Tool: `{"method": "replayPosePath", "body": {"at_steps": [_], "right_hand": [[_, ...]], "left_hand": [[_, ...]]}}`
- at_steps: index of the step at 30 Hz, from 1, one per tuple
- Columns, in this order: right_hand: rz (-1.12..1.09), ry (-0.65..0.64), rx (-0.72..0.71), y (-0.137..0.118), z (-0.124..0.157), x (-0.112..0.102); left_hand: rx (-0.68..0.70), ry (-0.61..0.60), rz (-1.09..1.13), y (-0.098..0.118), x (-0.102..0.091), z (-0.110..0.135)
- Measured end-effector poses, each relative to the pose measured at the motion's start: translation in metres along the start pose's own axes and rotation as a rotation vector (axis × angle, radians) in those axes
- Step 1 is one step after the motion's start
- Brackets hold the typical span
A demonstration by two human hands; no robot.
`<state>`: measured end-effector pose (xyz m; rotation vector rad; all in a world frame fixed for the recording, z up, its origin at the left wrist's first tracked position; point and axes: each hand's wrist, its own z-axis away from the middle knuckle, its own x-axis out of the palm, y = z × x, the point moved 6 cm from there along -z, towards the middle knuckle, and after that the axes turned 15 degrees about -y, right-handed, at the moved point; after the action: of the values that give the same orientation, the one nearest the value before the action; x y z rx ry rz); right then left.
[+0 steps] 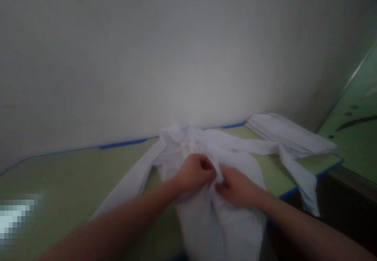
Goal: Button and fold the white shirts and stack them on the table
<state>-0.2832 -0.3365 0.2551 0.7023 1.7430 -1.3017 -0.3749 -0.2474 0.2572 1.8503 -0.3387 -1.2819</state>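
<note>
A white long-sleeved shirt [200, 221] lies front up on the table, its collar toward the wall and its lower part running toward me. My left hand [196, 171] pinches the front edge of the shirt near the middle of the chest. Close beside it, my right hand [235, 184] grips the other side of the front opening, thumb and fingers pressed on the cloth. Any button between the fingers is too small to make out. One sleeve stretches to the lower left under my left forearm; the other reaches right and hangs over the table edge.
A stack of folded white cloth [288, 133] lies at the table's back right corner, close to the right sleeve. The green table [73, 178] has blue edging and meets a grey wall [176, 56]. A green panel [356, 135] stands at the far right.
</note>
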Motion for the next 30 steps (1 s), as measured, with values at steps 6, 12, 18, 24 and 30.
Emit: {"method": "replayPosePath", "body": {"at_steps": [6, 12, 18, 24, 30], "right_hand": [[0.064, 0.022, 0.144, 0.004, -0.001, 0.003], [0.010, -0.002, 0.085, 0.003, 0.000, -0.003], [-0.125, 0.083, 0.090, 0.026, -0.005, -0.024], [-0.047, 0.292, 0.182, 0.026, 0.002, -0.039], [-0.039, 0.230, 0.081, 0.000, 0.004, -0.030]], "left_hand": [[0.021, 0.008, 0.049, 0.002, 0.012, 0.003], [0.018, 0.040, 0.056, 0.000, 0.014, 0.001], [-0.061, 0.033, 0.093, -0.014, 0.010, -0.004], [-0.075, -0.009, 0.159, -0.015, 0.012, -0.005], [-0.060, -0.034, 0.420, -0.017, 0.016, -0.007]]}}
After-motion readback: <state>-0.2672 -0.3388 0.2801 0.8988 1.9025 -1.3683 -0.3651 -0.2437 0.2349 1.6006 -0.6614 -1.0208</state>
